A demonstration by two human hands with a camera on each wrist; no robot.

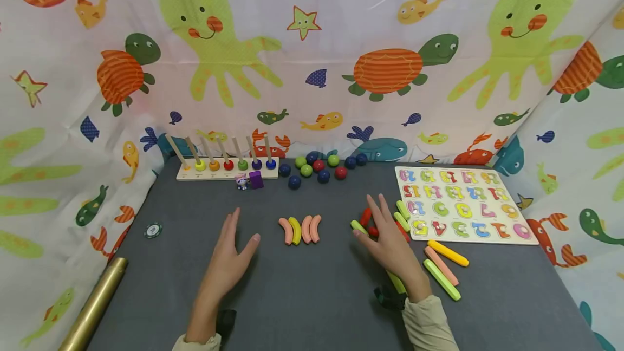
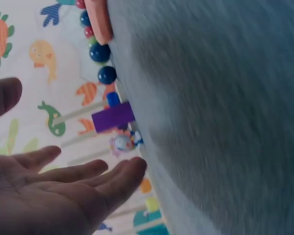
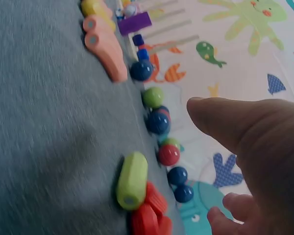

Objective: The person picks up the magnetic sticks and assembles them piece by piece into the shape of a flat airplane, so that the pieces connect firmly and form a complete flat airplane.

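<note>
From the wrist I see my left hand (image 2: 44, 196) open, fingers (image 2: 112, 178) straight, holding nothing. Just beyond them on the grey felt bench (image 2: 220, 122) stand a small doll figurine (image 2: 122, 143) and a purple rectangular block (image 2: 112, 116), then two dark blue balls (image 2: 100, 53).

Head view looks down from above; both wrist views skim low, sharing the balls (image 1: 317, 168)

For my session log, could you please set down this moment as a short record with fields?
surface: grey table
left hand: left hand open, fingers spread, holds nothing
right hand: right hand open above the red and green pieces; contact unclear
centre: four curved pieces side by side, pink and yellow
far edge: peg rack, loose balls
right side: number puzzle board, three sticks
</note>
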